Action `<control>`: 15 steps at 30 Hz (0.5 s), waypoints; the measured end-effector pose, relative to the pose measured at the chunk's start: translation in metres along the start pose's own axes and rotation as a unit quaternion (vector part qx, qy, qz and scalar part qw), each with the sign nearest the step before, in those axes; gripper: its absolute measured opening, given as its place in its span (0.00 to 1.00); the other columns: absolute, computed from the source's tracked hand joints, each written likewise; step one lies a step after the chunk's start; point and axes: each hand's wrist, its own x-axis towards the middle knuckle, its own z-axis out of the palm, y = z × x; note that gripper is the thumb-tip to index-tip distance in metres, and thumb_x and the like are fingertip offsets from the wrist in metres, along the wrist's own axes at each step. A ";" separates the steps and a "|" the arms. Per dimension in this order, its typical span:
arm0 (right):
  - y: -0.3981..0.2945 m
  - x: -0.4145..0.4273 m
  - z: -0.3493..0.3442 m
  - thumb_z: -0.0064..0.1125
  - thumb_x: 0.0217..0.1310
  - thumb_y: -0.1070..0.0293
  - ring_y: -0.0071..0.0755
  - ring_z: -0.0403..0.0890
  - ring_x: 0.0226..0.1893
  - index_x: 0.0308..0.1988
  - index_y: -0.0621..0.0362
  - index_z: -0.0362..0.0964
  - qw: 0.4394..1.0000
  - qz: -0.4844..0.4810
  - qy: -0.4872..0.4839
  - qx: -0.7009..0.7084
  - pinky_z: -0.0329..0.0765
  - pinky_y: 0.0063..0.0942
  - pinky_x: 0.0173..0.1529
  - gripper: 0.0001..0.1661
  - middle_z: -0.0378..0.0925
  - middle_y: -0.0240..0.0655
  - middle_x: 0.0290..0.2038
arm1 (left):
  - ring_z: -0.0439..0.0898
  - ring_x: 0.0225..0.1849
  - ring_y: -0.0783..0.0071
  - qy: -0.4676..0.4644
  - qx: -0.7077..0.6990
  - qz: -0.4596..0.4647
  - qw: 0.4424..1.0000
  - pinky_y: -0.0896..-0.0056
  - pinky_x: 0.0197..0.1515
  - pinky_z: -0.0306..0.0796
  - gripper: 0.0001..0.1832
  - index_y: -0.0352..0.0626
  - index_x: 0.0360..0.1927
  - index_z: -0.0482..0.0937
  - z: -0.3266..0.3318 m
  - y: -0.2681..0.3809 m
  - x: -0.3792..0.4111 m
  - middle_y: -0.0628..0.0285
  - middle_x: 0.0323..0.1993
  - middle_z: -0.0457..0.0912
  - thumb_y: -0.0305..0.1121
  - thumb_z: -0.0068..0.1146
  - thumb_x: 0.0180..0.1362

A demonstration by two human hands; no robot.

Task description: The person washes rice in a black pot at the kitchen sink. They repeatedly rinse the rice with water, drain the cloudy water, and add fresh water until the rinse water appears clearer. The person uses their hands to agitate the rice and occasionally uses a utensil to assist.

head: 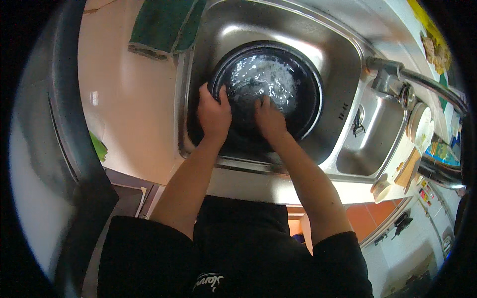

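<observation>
A round dark pot or basin [316, 89] stands in the larger basin of a stainless steel sink [335, 48], with shiny, rippled water in it. My left hand [215, 111] grips its rim at the left side, thumb and fingers on either side of the edge. Inside the vessel, near its middle, is my right hand [271, 117], fingers pointing down at the water and partly blurred. Whether the fingertips touch anything below the surface cannot be made out.
A green cloth [160, 26] lies on the counter at the upper left. The faucet [384, 69] rises right of the large basin, beside a smaller sink basin [361, 156]. Stacked bowls [421, 123], a wooden board [407, 169] and a small cup [382, 190] stand at the right.
</observation>
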 end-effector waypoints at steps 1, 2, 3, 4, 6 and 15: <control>0.003 0.002 0.000 0.52 0.58 0.69 0.41 0.82 0.34 0.43 0.55 0.68 1.000 -0.002 -0.012 0.006 0.83 0.36 0.29 0.11 0.71 0.41 0.40 | 0.79 0.42 0.41 -0.004 0.002 0.015 1.000 0.50 0.44 0.73 0.22 0.38 0.54 0.70 0.003 0.002 0.001 0.42 0.43 0.80 0.42 0.54 0.62; 0.009 0.005 0.000 0.51 0.59 0.69 0.42 0.82 0.34 0.43 0.56 0.68 1.000 -0.004 -0.024 0.013 0.82 0.37 0.29 0.11 0.71 0.42 0.40 | 0.79 0.42 0.41 -0.008 0.005 0.030 1.000 0.51 0.44 0.73 0.21 0.38 0.53 0.70 0.009 0.005 0.003 0.42 0.43 0.80 0.40 0.54 0.62; 0.012 0.005 0.000 0.51 0.59 0.69 0.42 0.82 0.35 0.43 0.56 0.67 0.999 -0.007 -0.036 0.019 0.82 0.38 0.28 0.11 0.71 0.42 0.40 | 0.79 0.42 0.41 -0.011 0.007 0.045 0.999 0.51 0.44 0.73 0.21 0.38 0.53 0.70 0.012 0.007 0.004 0.43 0.42 0.80 0.39 0.54 0.62; 0.017 0.008 -0.001 0.51 0.60 0.69 0.43 0.82 0.36 0.43 0.56 0.67 0.998 0.002 -0.037 0.041 0.82 0.39 0.29 0.11 0.71 0.43 0.41 | 0.79 0.42 0.41 -0.014 0.011 0.040 0.999 0.51 0.44 0.73 0.20 0.38 0.53 0.70 0.013 0.012 0.005 0.43 0.42 0.80 0.38 0.54 0.61; 0.024 0.013 -0.001 0.50 0.61 0.70 0.45 0.82 0.37 0.44 0.57 0.67 0.995 0.020 -0.041 0.086 0.82 0.40 0.31 0.11 0.71 0.44 0.42 | 0.80 0.42 0.42 -0.020 0.020 0.029 0.999 0.51 0.43 0.74 0.19 0.38 0.52 0.70 0.010 0.020 0.004 0.43 0.42 0.81 0.36 0.55 0.61; 0.038 0.074 -0.026 0.53 0.61 0.69 0.60 0.74 0.50 0.53 0.61 0.65 0.909 0.272 0.138 0.286 0.73 0.47 0.54 0.20 0.70 0.53 0.51 | 0.80 0.43 0.43 -0.032 0.053 0.018 0.998 0.51 0.45 0.74 0.22 0.42 0.56 0.68 0.009 0.019 0.006 0.45 0.45 0.80 0.32 0.56 0.58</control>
